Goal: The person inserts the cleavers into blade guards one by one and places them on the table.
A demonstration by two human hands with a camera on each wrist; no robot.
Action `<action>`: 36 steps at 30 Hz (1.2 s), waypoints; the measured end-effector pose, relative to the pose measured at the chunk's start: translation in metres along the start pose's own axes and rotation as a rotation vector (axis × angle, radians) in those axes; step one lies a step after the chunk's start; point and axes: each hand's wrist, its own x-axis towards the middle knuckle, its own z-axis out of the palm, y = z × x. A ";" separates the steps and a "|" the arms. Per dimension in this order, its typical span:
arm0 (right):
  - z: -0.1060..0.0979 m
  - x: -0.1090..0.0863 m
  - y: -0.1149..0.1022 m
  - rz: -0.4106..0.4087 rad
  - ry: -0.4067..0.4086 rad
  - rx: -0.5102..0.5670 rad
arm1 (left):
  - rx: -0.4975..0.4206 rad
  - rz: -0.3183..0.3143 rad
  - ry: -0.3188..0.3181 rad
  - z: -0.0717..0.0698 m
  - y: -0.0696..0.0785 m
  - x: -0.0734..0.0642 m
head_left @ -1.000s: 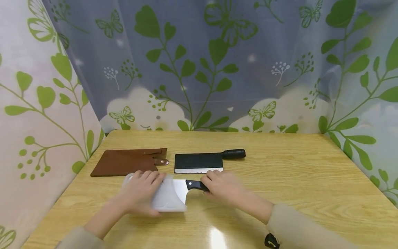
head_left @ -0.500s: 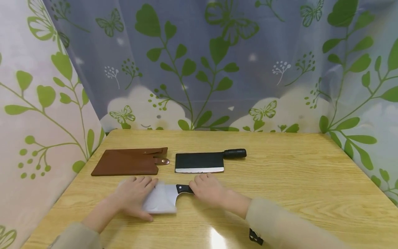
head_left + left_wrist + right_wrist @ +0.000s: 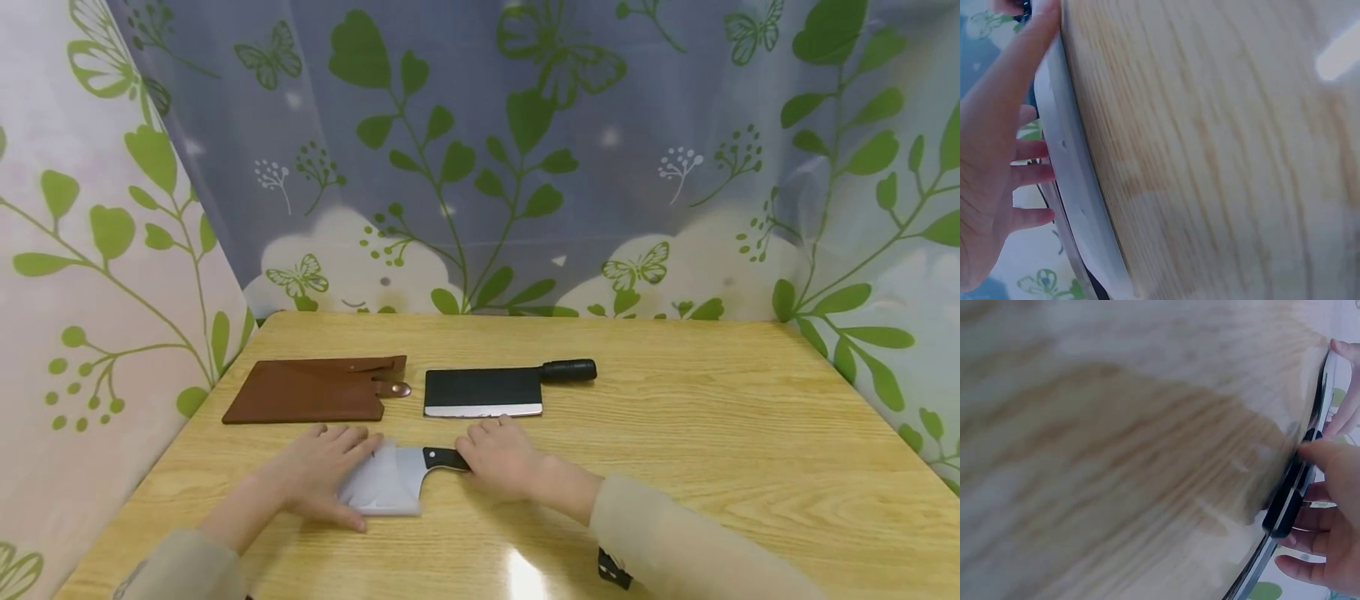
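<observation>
A cleaver (image 3: 409, 473) with a black riveted handle (image 3: 441, 458) lies low over the table, its blade mostly inside a whitish translucent blade cover (image 3: 378, 487). My left hand (image 3: 318, 471) spans this cover, thumb at the near edge and fingertips at the far edge; its palm hides the cover's left end. In the left wrist view the cover (image 3: 1072, 169) shows edge-on between thumb and fingers. At the handle's end my right hand (image 3: 501, 457) grips it. The right wrist view has the thumb on top of the black handle (image 3: 1285, 503) and the fingers beneath.
Behind the hands, a second cleaver (image 3: 482, 390) with a dark blade and black handle lies flat. To its left is a brown leather sheath (image 3: 303, 392) with a snap strap. A patterned curtain (image 3: 480, 167) hangs along the back of the wooden table (image 3: 712, 400).
Both hands have moved left and slightly nearer, bringing the covered cleaver lower toward the table. In the last half second they have barely shifted. The dark cleaver and leather sheath stay put.
</observation>
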 end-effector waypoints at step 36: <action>0.041 -0.027 0.129 0.406 0.021 0.080 | -0.076 -0.333 0.047 -0.008 -0.086 0.035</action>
